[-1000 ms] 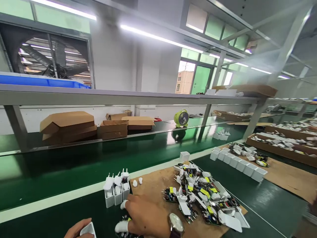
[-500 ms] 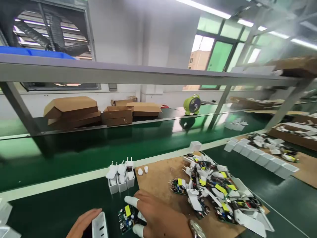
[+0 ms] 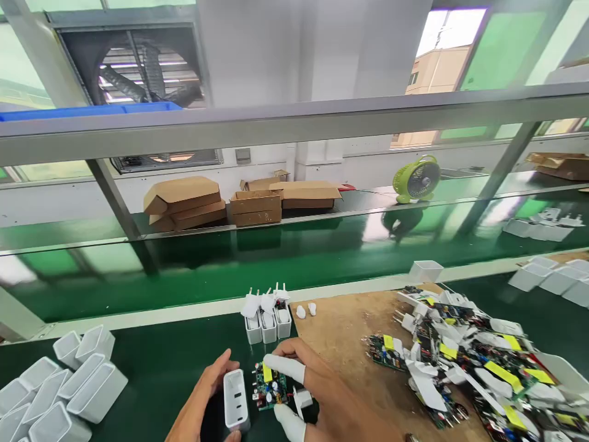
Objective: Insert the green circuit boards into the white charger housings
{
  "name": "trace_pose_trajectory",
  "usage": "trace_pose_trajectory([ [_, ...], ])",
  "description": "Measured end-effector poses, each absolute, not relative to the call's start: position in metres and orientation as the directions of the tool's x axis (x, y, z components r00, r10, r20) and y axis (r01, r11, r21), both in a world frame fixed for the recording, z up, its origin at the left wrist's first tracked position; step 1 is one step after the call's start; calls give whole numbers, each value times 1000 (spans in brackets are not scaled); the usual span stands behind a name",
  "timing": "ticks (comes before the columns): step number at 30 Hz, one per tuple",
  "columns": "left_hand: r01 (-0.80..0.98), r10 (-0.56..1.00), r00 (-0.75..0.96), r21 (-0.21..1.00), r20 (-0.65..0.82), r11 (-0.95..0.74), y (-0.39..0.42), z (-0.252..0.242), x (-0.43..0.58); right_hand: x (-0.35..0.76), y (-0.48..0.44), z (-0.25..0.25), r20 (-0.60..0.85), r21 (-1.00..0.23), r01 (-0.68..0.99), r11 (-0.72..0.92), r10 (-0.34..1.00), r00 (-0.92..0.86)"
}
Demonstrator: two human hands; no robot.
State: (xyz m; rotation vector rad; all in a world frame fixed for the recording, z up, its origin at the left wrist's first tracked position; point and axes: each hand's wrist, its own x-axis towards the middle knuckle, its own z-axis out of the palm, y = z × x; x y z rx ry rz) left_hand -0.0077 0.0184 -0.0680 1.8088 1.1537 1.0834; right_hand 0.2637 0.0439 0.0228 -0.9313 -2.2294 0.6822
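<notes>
My left hand [image 3: 205, 396] is wrapped round a white plastic charger housing [image 3: 235, 396], its slotted end facing up toward me. My right hand [image 3: 326, 393], with white covers on the fingertips, grips a green circuit board [image 3: 265, 388] bearing a yellow label and small components. The board is just to the right of the housing, apart from it. A white plug piece [image 3: 302, 399] shows beneath the right fingers. Beyond the hands stands a short row of white housings [image 3: 268, 328] with parts and plug pins sticking out of their tops.
Several white housings [image 3: 94, 393] lie at the left. At the right, a pile of circuit boards and white parts [image 3: 464, 362] covers a brown cardboard sheet [image 3: 340, 344]. Two small white bits [image 3: 300, 312] rest at its corner. A shelf rail [image 3: 294, 123] crosses above; a green fan [image 3: 416, 179] stands behind.
The view has swung left, showing more of the housings there. My right hand has brought the circuit board closer to the housing in my left hand.
</notes>
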Motion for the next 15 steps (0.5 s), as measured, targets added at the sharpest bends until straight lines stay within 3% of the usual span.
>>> trace_pose_trajectory([
  [4,497,972,88,836,218,-232,20,-63,-7,259,41,15,453,-509,518,687,726,-517],
  [7,521,974,48,826,223,-215,24,-55,-12,257,42,5,532,-392,595,701,701,-475],
  [11,423,969,176,876,172,-232,24,-52,-19,258,44,-1,592,-426,576,698,696,-405],
  [13,382,958,271,903,92,-195,24,-54,-19,259,40,1,568,-455,573,682,718,-403],
  [15,401,946,304,887,108,-230,24,-56,-15,259,35,2,510,-498,563,660,748,-426],
])
